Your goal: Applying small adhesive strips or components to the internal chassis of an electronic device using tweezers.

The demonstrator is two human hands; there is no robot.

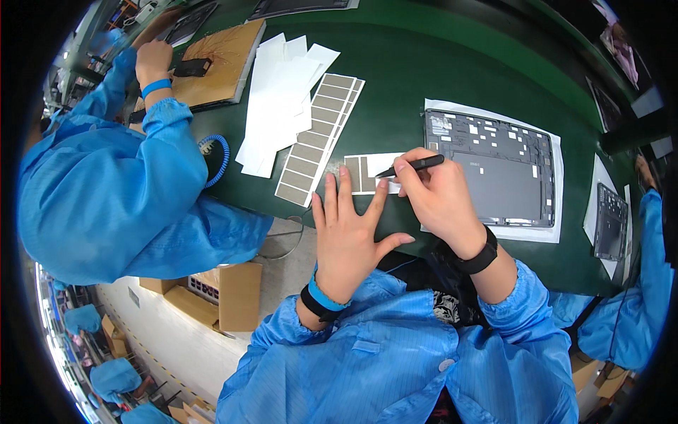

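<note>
My left hand [349, 237] lies flat with its fingers spread, its fingertips pressing on a short white backing sheet [381, 161] that carries grey rectangular stickers [353, 175]. Pinched in my right hand [445, 201] are slim black tweezers [424, 163], their pointed tip at the sheet just above my left index fingertip. Two longer sheets of grey stickers [311, 152] overlap left of my fingers. Right of my right hand, a dark grey tablet-like device housing [505, 187] with small white patches rests on white paper [556, 177].
Loose white papers [279, 99] lie farther left on the green table [395, 63]. A co-worker in blue [106, 191] sits at left beside a brown board [226, 63]. Another co-worker's sleeve [653, 240] is at right, near a second housing [611, 222]. An opened cardboard box [240, 297] stands on the floor.
</note>
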